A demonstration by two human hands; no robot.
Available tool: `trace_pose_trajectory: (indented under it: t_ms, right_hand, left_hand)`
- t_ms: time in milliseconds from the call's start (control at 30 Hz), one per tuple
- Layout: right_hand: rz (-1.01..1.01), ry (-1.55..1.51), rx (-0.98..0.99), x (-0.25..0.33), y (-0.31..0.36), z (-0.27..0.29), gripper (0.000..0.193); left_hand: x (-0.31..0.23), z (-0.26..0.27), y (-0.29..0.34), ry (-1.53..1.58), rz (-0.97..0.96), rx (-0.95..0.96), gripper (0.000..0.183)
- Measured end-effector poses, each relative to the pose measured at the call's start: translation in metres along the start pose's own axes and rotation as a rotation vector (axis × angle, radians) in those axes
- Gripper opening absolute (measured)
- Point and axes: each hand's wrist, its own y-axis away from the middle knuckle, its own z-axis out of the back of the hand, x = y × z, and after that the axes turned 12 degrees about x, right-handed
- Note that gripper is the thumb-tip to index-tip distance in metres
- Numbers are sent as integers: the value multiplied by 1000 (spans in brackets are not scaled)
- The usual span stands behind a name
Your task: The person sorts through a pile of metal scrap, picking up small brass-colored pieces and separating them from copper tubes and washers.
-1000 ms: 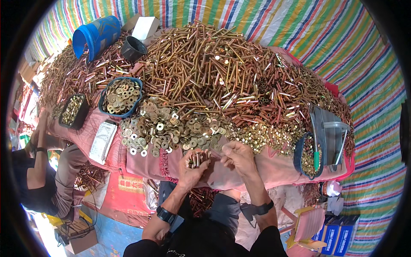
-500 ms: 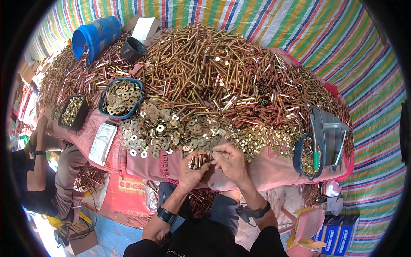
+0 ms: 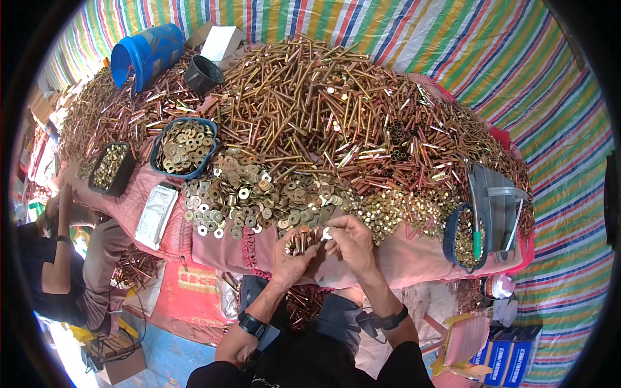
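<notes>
My left hand (image 3: 286, 262) is closed around a bundle of copper-coloured bolts (image 3: 301, 240), their ends pointing up. Just to its right, my right hand (image 3: 354, 244) pinches a round, shiny washer (image 3: 327, 233) between thumb and fingers, close to the bolts but apart from them. Beyond both hands spreads a heap of loose flat washers (image 3: 259, 194). Small brass-coloured nuts (image 3: 401, 210) lie heaped to the right of it. Behind these rises a large pile of long bolts and metal sleeves (image 3: 310, 110).
A blue tub of washers (image 3: 153, 161) and a black tray of nuts (image 3: 94, 184) stand left. At right are a nut-filled tub (image 3: 446, 242) and a grey scoop-like container (image 3: 495, 213). A blue bucket (image 3: 162, 55) lies tipped. Another person's arm (image 3: 59, 258) is far left.
My right hand has turned slightly, and the washer in its fingertips now shows its bright face. My left hand stays in place with the bolts.
</notes>
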Motion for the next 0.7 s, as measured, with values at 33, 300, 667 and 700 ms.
trace_pose_trajectory:
  t_ms: [33, 300, 667, 700]
  right_hand:
    - [-31, -15, -23, -1, -1, 0, 17]
    - [82, -12, -42, -8, -1, -3, 21]
    - [97, 141, -18, -18, -4, 13, 21]
    - [193, 272, -72, -18, -9, 20, 19]
  left_hand:
    - [0, 0, 0, 0, 5, -9, 34]
    - [-3, 4, -1, 20, 54, 27, 33]
    - [-16, 1, -2, 75, 215, 42, 31]
    - [-15, 1, -3, 78, 226, 44, 31]
